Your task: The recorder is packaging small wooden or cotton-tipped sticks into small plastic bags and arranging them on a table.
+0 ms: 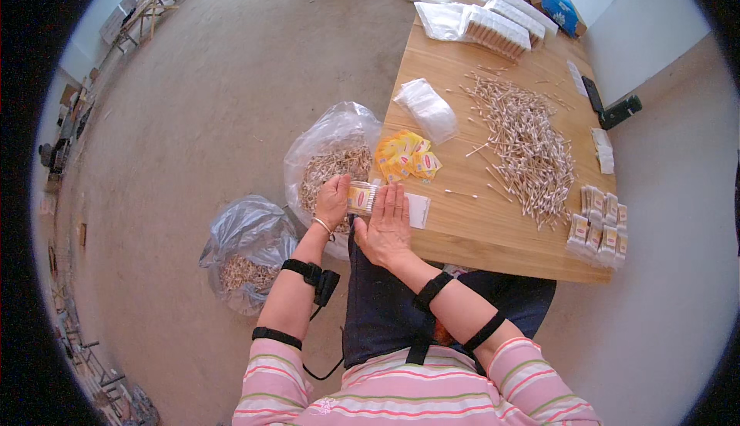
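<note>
Over the table's near left corner, my left hand [332,203] is closed round a small clear pack of cotton swabs [360,198] with a yellow label. My right hand [387,229] lies flat against the pack's right end, its fingers straight and side by side. White swab tips show between the two hands. Just beyond them is a spread of yellow label cards [406,154]. A white card [418,211] lies by my right fingertips. Farther back rests a stack of clear plastic sleeves [428,110].
Loose cotton swabs [528,144] are heaped on the wooden table [462,237]. Filled packs [600,229] stand at its right edge, with larger wrapped bundles [497,31] at the far end. Two plastic bags of swabs, one clear [327,129] and one greyish [250,225], sit left of the table.
</note>
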### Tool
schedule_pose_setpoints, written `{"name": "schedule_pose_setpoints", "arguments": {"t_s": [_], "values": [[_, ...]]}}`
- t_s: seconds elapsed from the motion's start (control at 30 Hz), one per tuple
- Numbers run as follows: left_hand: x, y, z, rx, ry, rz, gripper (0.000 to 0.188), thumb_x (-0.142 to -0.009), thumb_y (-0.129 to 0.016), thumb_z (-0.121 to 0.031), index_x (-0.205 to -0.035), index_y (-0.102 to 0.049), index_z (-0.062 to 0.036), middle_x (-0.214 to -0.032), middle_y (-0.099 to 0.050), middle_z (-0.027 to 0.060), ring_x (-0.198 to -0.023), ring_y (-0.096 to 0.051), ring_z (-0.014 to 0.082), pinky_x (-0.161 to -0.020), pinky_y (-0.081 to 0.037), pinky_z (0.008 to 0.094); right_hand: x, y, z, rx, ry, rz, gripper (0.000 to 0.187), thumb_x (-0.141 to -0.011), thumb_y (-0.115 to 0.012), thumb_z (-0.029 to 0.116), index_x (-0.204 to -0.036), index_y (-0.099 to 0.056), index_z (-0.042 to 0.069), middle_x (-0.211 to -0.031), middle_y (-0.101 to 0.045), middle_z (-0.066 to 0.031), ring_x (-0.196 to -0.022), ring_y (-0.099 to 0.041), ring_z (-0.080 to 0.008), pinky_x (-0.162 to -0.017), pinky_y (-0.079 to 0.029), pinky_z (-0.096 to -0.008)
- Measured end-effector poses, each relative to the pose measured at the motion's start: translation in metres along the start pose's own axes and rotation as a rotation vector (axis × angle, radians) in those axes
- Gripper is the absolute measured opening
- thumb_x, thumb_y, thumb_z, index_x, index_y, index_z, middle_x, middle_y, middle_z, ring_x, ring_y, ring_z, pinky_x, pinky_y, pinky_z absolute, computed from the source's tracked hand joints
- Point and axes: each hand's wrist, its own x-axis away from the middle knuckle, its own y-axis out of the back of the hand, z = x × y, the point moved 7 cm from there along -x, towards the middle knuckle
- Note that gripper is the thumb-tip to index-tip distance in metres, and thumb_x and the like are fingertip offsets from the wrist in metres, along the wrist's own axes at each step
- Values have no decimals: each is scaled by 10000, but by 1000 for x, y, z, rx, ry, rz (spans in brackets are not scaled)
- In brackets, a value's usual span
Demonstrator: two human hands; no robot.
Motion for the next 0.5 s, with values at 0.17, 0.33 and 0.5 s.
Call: {"name": "schedule_pose_setpoints", "arguments": {"t_s": [0.17, 0.33, 0.5], "values": [[-2, -1, -8, -160, 42, 63, 465, -968, -411, -427, -855, -602, -18, -770, -609, 46, -716, -542, 141, -683, -443, 300, -7, 22, -26, -369, -37, -198, 690, -835, -463, 199, -1376, -173, -117, -1464, -130, -287, -1382, -77, -427, -1136, -72, -472], [-2, 3, -4, 270, 127, 103, 472, -995, -336, -379, -1223, -537, -19, -1093, -610, 102, -1004, -569, 202, -901, -429, 295, -18, 35, -39, -737, -97, -347, 602, -823, -393, 92, -1372, -219, -84, -1434, -239, -268, -1374, -162, -397, -1138, -111, -425], [9, -10, -23, 535, 137, 193, 542, -1000, -286, -418, -1329, -440, -15, -1241, -543, 138, -1143, -510, 224, -995, -382, 321, -20, 19, -31, -946, -105, -335, 597, -829, -402, 95, -1386, -258, -66, -1451, -278, -208, -1383, -201, -292, -1132, -123, -352]]}}
